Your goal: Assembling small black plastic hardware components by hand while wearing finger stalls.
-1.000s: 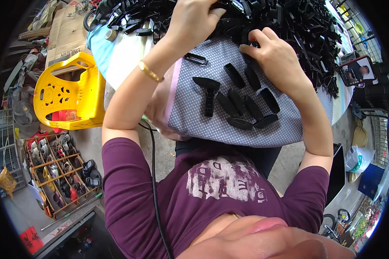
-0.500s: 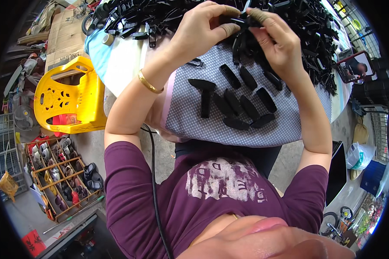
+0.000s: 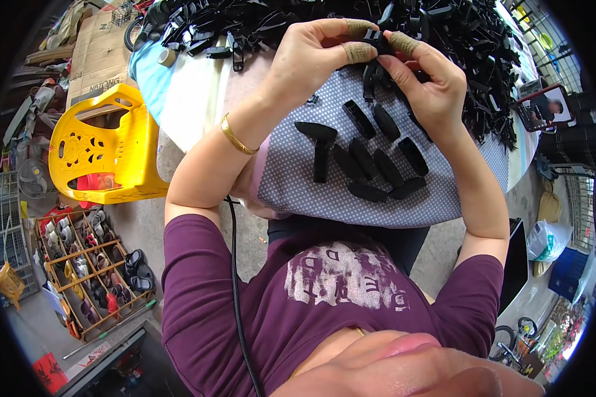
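My left hand (image 3: 321,49) and my right hand (image 3: 430,76) meet over the far part of the cloth-covered table, both with tan wraps on the fingers. Between their fingertips is a small black plastic piece (image 3: 376,41), pinched from both sides; its exact shape is mostly hidden by the fingers. Nearer to me, several black oblong plastic pieces (image 3: 363,159) lie loosely grouped on the dotted grey-blue cloth (image 3: 298,192). Beyond and around my hands spreads a large heap of black plastic parts (image 3: 473,46).
A yellow plastic chair (image 3: 106,149) stands left of the table, with a wooden shoe rack (image 3: 96,271) below it. A roll of tape (image 3: 167,58) sits at the table's left. A phone (image 3: 548,107) is propped at the right edge. A black cable (image 3: 236,284) runs down beside me.
Both hands have come slightly nearer to me, still pinching a black piece together. The shiny upright part seen between the fingers earlier no longer shows. The view has shifted slightly.
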`<state>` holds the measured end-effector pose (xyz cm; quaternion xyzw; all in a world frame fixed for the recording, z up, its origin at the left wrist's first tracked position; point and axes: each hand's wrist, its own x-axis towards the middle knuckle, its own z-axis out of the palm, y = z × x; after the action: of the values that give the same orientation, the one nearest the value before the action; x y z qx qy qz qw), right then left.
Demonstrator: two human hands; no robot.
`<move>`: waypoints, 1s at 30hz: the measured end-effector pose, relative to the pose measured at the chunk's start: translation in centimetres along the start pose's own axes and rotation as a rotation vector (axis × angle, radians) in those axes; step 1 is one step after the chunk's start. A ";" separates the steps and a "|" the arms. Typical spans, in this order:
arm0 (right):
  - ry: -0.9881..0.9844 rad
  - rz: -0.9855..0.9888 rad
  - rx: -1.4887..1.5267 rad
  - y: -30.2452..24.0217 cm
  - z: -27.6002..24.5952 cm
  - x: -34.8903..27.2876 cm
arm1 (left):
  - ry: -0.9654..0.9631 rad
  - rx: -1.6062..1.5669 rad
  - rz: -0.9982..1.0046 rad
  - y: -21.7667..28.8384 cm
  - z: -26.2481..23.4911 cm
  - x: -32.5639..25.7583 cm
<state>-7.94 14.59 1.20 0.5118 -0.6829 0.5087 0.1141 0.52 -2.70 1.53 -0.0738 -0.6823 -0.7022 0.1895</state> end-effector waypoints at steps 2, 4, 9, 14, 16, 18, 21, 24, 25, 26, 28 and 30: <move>0.004 -0.033 -0.040 -0.2 0.1 0.1 | 0.031 0.022 -0.010 0.2 0.2 -0.2; 0.030 -0.056 -0.081 -0.4 0.3 0.2 | 0.054 -0.024 -0.025 -0.1 0.4 -0.2; 0.052 -0.223 -0.292 -0.7 0.8 0.2 | 0.096 -0.226 -0.058 -0.8 1.5 -0.7; -0.032 0.108 -0.110 -0.4 0.5 0.1 | 0.017 -0.146 0.025 -0.2 0.5 -0.5; -0.251 0.322 0.220 0.0 0.1 0.1 | -0.048 -0.109 0.061 0.3 0.3 -0.4; -0.258 0.245 0.138 -0.4 0.1 -0.1 | -0.074 -0.064 0.069 0.5 0.0 -0.5; -0.233 0.150 0.039 -0.7 0.4 -0.4 | -0.102 -0.029 0.077 0.5 -0.1 -0.6; -0.090 0.013 -0.030 -0.6 0.7 -0.3 | -0.105 -0.023 0.057 0.7 -0.2 -0.5; -0.199 0.024 -0.072 -0.6 0.2 0.2 | -0.107 -0.006 0.036 0.9 -0.3 -0.5; -0.310 0.035 -0.112 -0.6 -0.3 0.5 | -0.104 -0.006 0.034 1.1 -0.6 -0.3; -0.411 0.085 -0.167 -0.8 -1.1 0.7 | -0.211 0.212 -0.054 1.7 -1.4 0.2; -0.491 0.084 -0.263 -0.8 -1.6 0.7 | -0.338 0.391 -0.078 3.0 -1.3 -0.1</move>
<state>-8.14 15.49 2.83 0.5716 -0.7709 0.2809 -0.0105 1.90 -3.94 4.17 -0.1261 -0.8293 -0.5415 0.0562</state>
